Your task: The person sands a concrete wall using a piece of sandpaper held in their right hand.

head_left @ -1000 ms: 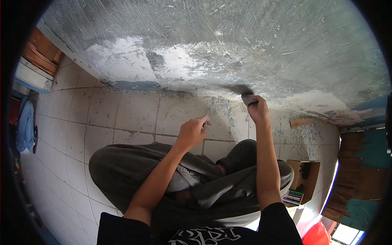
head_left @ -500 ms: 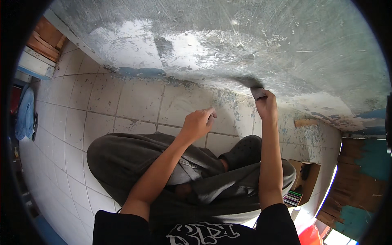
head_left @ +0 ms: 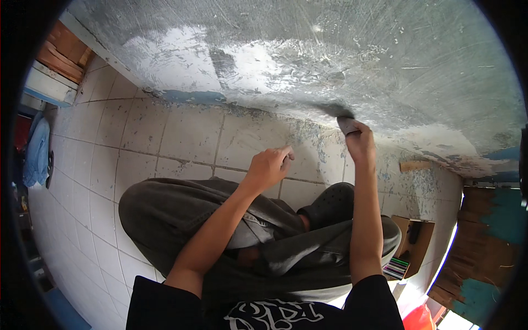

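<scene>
A small grey piece of sandpaper (head_left: 344, 126) is pinched in my right hand (head_left: 361, 144), held against the low edge of the wall (head_left: 429, 71), where the paint is patchy grey and white. A dark shadow falls on the wall just beyond it. My left hand (head_left: 269, 167) hangs over the floor tiles in front of my crossed legs, its fingers curled in loosely. I see nothing in it, and it touches neither wall nor sandpaper.
White floor tiles (head_left: 190, 132) carry paint flecks and dust along the wall's foot. A short wooden strip (head_left: 416, 165) lies to the right. Beside my right knee stands an open cardboard box (head_left: 419, 247). Farther right is a worn wooden panel with teal paint (head_left: 484, 247). Blue cloth (head_left: 37, 151) hangs at left.
The view has shifted very slightly. Both hands keep nearly the same place and pose, with the sandpaper still at the wall's lower edge.
</scene>
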A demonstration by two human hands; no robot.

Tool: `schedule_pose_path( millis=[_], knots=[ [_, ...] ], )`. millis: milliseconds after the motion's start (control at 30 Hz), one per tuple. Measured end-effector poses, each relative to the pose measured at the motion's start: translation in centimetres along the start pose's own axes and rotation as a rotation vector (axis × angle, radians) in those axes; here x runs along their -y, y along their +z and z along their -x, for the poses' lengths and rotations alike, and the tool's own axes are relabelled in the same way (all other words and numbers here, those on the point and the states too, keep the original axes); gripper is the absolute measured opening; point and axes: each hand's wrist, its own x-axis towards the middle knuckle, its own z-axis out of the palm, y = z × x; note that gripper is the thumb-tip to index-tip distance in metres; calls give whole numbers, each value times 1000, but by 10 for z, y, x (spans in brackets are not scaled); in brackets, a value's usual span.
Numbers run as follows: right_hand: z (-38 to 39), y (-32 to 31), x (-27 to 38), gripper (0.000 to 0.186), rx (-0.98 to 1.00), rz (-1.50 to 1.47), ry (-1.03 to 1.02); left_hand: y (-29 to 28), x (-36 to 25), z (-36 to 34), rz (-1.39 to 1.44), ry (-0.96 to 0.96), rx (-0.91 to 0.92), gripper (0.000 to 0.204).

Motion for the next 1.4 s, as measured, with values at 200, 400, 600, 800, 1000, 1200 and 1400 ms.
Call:
schedule_pose_path(
  millis=[200,400,600,800,1000,1200,1400],
  knots=[
    [-7,-18,-5,20,-4,49,-46,5,-5,-4,5,-15,25,11],
    [3,3,-15,15,26,52,-87,-2,-1,1,2,-50,34,10],
    [-4,-4,-27,12,79,57,-13,-1,1,0,-22,-7,62,11],
    [-14,-21,-40,12,71,257,-3,0,-8,-9,14,2,101,11],
    [5,6,-38,14,63,402,-88,4,-12,-9,45,20,76,10],
    [3,8,-46,14,1,615,-217,3,-14,-7,44,-3,112,11],
    [17,23,-43,14,-2,572,-186,-1,-11,-8,39,-7,139,13]
  ],
)
